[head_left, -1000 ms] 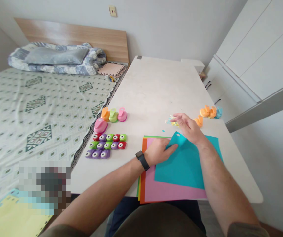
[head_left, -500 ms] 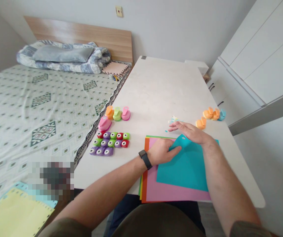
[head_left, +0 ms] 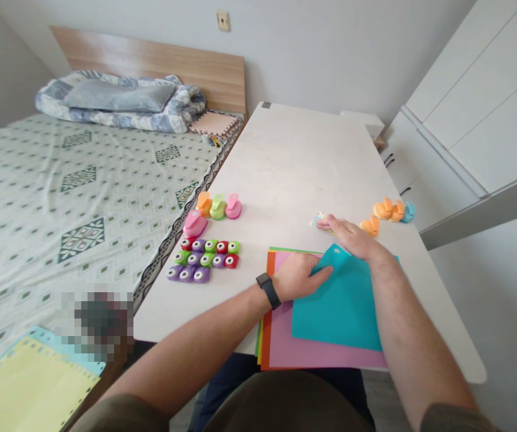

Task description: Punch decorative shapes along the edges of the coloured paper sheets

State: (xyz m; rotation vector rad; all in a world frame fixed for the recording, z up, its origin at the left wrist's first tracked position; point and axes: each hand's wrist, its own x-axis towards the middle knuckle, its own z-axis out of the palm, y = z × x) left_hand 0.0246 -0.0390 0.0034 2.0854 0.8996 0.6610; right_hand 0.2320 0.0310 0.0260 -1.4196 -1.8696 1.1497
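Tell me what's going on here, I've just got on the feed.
A person is working bare-handed at a white table. Their left hand rests on a stack of coloured paper, beside a teal sheet lying on top. Their right hand is above the sheet's raised corner, fingertips next to small paper scraps. Rows of craft punches sit left of the paper, with orange ones to the right.
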